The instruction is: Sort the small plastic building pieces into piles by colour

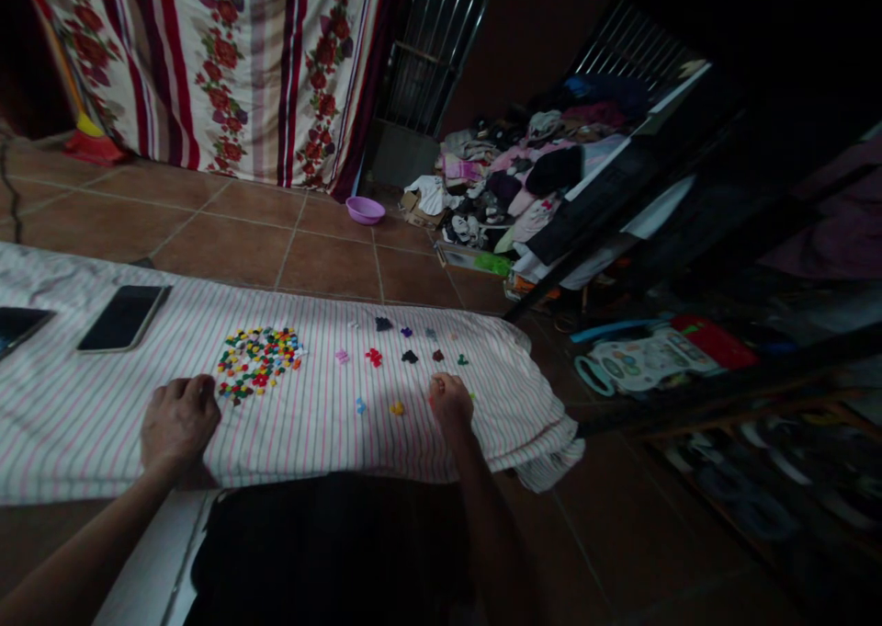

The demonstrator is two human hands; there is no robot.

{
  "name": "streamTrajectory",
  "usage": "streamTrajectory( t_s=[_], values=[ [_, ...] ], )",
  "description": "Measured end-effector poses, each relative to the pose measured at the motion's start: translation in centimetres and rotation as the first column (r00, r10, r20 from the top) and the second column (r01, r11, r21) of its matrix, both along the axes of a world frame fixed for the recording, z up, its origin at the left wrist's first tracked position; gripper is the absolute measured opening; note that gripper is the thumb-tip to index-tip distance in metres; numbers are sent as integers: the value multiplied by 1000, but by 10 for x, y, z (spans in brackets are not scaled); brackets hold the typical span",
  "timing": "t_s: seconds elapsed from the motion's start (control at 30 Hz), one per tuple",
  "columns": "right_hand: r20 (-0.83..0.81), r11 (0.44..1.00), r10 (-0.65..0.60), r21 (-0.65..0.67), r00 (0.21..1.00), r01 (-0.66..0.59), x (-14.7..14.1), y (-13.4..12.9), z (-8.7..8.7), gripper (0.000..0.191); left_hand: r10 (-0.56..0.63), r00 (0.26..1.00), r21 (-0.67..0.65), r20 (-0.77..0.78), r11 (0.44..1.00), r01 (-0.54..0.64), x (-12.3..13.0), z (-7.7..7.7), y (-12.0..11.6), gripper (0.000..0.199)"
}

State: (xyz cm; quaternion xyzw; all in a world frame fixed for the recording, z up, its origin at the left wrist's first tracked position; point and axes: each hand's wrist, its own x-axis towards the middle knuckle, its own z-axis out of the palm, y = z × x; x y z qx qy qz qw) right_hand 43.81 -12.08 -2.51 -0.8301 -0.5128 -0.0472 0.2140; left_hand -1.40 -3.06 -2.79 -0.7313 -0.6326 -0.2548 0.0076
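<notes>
My left hand rests on the striped cloth near its front edge, fingers curled under; whatever may be inside them is hidden. Just beyond it lies a mixed heap of small coloured pieces, perhaps beads. Over on the right, my right hand is pinched low over the cloth, with a bit of orange-red at its fingertips, too small to name. Around it are little single-colour groups: brown pieces, green pieces, black pieces, yellow pieces, light blue pieces, red pieces and pink pieces.
A phone lies on the striped cloth, with another dark device at the left edge. Past the table, a purple basin stands on the tiled floor, near a heap of clothes. A flowered curtain hangs behind.
</notes>
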Motion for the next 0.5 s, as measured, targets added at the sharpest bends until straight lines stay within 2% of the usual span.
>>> streamTrajectory(
  t_s=[0.13,0.5],
  values=[
    [-7,998,-66,15,998,66,18,0,-1,28,50,982,60,-185,997,-40,1,0,-1,33],
    [-36,984,-176,29,984,177,76,12,0,32,73,978,72,-196,996,-59,3,1,-1,36]
  ],
)
